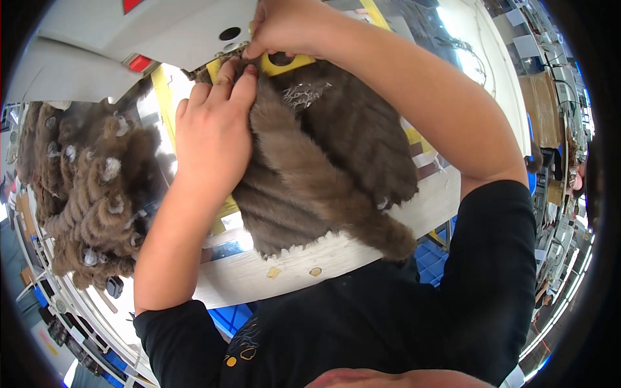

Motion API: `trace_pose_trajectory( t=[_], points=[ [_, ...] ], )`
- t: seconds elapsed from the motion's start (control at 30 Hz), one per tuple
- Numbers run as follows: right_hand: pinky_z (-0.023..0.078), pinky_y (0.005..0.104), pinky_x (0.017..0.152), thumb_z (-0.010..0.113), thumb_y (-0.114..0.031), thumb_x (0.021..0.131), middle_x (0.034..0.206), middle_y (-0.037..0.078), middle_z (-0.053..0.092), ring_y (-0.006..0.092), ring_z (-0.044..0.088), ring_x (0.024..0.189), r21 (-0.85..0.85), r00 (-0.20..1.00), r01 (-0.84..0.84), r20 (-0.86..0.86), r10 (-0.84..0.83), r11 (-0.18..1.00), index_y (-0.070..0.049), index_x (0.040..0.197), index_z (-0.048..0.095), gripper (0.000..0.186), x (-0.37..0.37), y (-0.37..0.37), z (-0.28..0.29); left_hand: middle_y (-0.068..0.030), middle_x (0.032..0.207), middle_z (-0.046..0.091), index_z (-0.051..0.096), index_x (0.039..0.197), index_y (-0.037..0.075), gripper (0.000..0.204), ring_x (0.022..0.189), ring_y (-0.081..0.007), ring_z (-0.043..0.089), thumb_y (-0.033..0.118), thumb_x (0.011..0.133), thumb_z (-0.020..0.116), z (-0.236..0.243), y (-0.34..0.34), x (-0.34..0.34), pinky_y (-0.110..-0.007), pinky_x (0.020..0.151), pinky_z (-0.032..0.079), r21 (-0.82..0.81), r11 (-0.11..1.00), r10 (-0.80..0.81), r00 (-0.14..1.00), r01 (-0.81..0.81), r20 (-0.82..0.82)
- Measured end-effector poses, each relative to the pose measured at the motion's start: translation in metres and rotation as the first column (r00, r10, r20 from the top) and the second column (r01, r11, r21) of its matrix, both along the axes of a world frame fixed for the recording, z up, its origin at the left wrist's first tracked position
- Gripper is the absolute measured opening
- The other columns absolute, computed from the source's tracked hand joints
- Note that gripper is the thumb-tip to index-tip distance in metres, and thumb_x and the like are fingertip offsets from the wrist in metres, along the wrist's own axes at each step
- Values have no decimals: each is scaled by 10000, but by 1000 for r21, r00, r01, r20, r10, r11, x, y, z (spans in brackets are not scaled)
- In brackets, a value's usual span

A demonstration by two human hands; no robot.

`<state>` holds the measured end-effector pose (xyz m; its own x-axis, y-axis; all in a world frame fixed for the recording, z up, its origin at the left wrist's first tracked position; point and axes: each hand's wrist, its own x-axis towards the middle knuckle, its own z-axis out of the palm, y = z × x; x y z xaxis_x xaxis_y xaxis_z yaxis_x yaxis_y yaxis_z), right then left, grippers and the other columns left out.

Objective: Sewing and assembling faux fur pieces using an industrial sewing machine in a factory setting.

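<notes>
Brown fur lies across the white work surface in front of me, its lower edge ragged and pale. A long strip of the same fur runs diagonally over it, down to the near edge. My left hand is closed on the strip's far end, with thumb and fingertips together at the sewing machine. Just beyond, my right hand is bent into a pinch against the machine's working parts. What its fingertips hold is hidden. A yellow plate with a round hole sits under that hand.
Bundled brown fur pieces with whitish tufts are heaped at the left, beside my left forearm. The machine's pale body fills the far left, with a red part on it. Blue crates show below the table edge.
</notes>
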<state>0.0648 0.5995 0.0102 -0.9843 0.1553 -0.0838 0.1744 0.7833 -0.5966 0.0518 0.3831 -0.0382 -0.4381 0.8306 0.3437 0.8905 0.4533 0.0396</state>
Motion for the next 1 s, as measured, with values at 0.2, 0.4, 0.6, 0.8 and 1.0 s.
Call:
trace_pose_trajectory(
  t=[0.2,0.4,0.6,0.8,1.0],
  points=[
    [566,472,762,778,-346,718,805,298,693,461,705,820,28,997,68,-22,-67,997,63,751,740,412,-9,8,-21,-100,1432,632,638,1324,113,463,1128,-321,632,47,879,531,1,6,1,-430,938,499,-34,999,-13,1000,13,-7],
    [588,437,765,749,-344,814,827,150,757,336,742,813,184,979,82,-196,-45,979,-14,859,766,334,4,4,-33,-94,1443,626,624,1370,125,508,1134,-318,630,54,876,530,4,7,2,-433,960,500,-82,996,16,1000,-17,-10],
    [565,401,903,602,-90,855,1169,115,751,305,716,1041,212,755,-388,-485,441,897,-71,1127,761,315,54,5,-35,-122,1428,636,583,1149,53,294,1013,-319,639,61,858,547,4,5,5,-425,844,500,18,1000,14,1000,-15,17],
    [582,398,806,585,-105,873,1214,27,734,262,714,1009,338,858,-307,-306,413,889,-103,1215,732,372,63,-7,-31,-140,1406,646,575,1110,55,282,947,-315,625,54,829,561,3,2,4,-425,836,489,44,999,4,997,-8,74],
    [579,367,726,558,-103,900,1112,13,733,234,722,935,413,883,-286,-236,405,865,-84,1155,732,309,61,-15,-21,-137,1388,654,589,1160,52,325,953,-312,627,63,837,555,7,1,4,-430,840,484,29,999,14,996,-17,93]
  ],
)
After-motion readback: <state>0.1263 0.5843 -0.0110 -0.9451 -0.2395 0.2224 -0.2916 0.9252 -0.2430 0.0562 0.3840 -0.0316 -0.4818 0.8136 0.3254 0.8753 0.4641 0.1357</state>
